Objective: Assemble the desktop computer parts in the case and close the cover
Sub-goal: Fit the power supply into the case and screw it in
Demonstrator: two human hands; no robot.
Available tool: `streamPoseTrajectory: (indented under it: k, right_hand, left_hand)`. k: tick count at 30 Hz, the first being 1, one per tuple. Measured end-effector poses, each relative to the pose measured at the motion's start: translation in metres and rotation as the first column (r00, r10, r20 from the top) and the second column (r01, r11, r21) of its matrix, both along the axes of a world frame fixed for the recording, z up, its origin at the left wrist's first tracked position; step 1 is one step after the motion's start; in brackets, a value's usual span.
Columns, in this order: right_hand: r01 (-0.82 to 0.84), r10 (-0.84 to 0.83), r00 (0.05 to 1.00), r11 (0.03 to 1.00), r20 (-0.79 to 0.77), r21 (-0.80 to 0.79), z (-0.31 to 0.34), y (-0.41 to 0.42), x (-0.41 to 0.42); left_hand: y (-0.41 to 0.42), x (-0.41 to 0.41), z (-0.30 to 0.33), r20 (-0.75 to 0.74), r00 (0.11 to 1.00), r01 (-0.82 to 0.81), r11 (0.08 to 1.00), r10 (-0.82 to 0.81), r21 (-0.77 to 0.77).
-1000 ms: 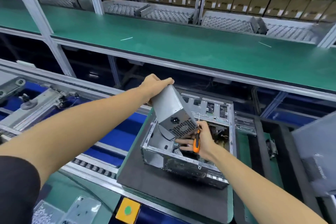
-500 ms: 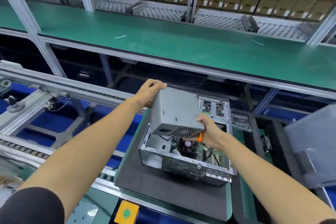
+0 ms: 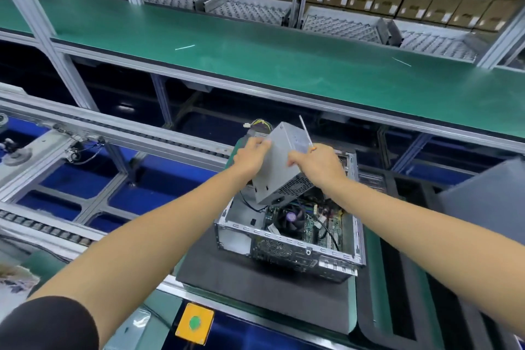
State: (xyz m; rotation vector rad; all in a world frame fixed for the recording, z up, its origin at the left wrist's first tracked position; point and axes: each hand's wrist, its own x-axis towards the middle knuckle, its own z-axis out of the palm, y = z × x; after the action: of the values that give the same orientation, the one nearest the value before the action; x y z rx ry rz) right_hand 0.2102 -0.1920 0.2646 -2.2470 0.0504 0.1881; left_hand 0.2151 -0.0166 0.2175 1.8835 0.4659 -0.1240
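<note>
An open metal computer case (image 3: 287,244) lies on a dark foam mat (image 3: 255,287), with the motherboard and a CPU fan (image 3: 292,220) showing inside. A grey power supply box (image 3: 279,167) is held tilted above the case's far left corner, its bundle of wires (image 3: 260,124) sticking up behind. My left hand (image 3: 250,158) grips its left side. My right hand (image 3: 316,163) grips its right side and also holds an orange-handled screwdriver (image 3: 305,133), shaft pointing up.
A grey case cover (image 3: 488,199) leans at the right. A long green shelf (image 3: 255,51) runs behind, with trays and cardboard boxes beyond. Conveyor rails (image 3: 113,133) run at the left. A yellow box with a green button (image 3: 194,322) sits at the near edge.
Both hands have lifted and turned the power supply, so its far end with the wires now points up and away. The view has shifted.
</note>
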Motion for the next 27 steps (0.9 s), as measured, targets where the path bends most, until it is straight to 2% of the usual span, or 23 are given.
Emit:
streamPoseTrajectory:
  k: [2, 4, 8, 11, 14, 17, 20, 22, 24, 27]
  right_hand:
    - [0.018, -0.016, 1.0, 0.995, 0.027, -0.093, -0.008, 0.012, -0.004]
    - [0.045, -0.033, 0.997, 0.984, 0.069, -0.174, -0.015, 0.023, -0.006]
    - [0.077, -0.042, 0.991, 0.959, 0.131, -0.272, -0.024, 0.038, -0.009]
    - [0.059, -0.015, 0.987, 0.961, 0.163, -0.27, -0.028, 0.046, -0.015]
    - [0.095, -0.076, 0.984, 0.989, 0.161, -0.11, -0.034, 0.045, -0.014]
    - [0.158, -0.173, 0.982, 0.973, 0.081, 0.168, -0.044, 0.04, -0.016]
    - [0.203, -0.205, 0.978, 0.922, -0.029, 0.33, -0.049, 0.039, -0.02]
    - [0.251, -0.227, 0.968, 0.873, -0.107, 0.417, -0.053, 0.037, -0.02]
    - [0.284, -0.233, 0.959, 0.818, -0.163, 0.5, -0.056, 0.034, -0.018]
    - [0.301, -0.198, 0.951, 0.77, -0.239, 0.562, -0.06, 0.031, -0.013]
  left_hand:
    - [-0.016, -0.003, 0.004, -0.115, 0.993, -0.001, 1.0, 0.002, 0.011]
    - [-0.02, -0.003, 0.0, -0.164, 0.986, -0.037, 0.996, 0.023, -0.082]
    - [-0.01, -0.001, -0.003, -0.076, 0.996, 0.022, 0.983, -0.036, -0.183]
    - [-0.008, -0.004, -0.002, -0.061, 0.998, -0.02, 0.981, 0.008, -0.192]
    - [-0.004, -0.009, -0.005, -0.04, 0.998, -0.041, 0.996, 0.039, -0.075]
    - [0.003, -0.008, -0.009, 0.099, 0.995, -0.012, 0.992, 0.024, -0.123]
    - [0.007, -0.01, -0.012, 0.225, 0.974, 0.025, 0.994, 0.0, -0.105]
    - [0.007, -0.012, -0.013, 0.252, 0.968, 0.016, 1.0, -0.017, 0.004]
    - [0.006, -0.015, -0.012, 0.209, 0.978, -0.018, 0.992, -0.009, 0.124]
    - [-0.003, -0.023, -0.013, 0.174, 0.984, -0.09, 0.927, 0.027, 0.365]
